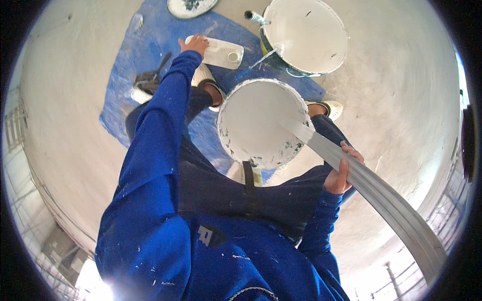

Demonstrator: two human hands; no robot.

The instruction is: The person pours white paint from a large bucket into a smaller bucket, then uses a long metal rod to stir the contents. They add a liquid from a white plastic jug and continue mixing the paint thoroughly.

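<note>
My left hand (196, 45) is at the left end of a flat white plastic container (220, 51), its fingers curled over the edge. A round opening shows near the container's other end. In my right hand (345, 171) is a long grey ribbed strip (389, 200), held between thumb and fingers. Its far end slopes down into the bucket (222, 134) between my legs, reaching the white paste (261, 118) inside. The strip's other end runs past my right side toward the lower right. Dried smears coat the bucket's rim.
Beyond stands a larger bucket (264, 37) of white material, with a roller-like tool (255, 18) at its rim. A smeared round lid (193, 6) lies on the blue sheet (118, 95). A dark-handled tool (148, 80) is left of my leg. My shoes (203, 75) flank the near bucket.
</note>
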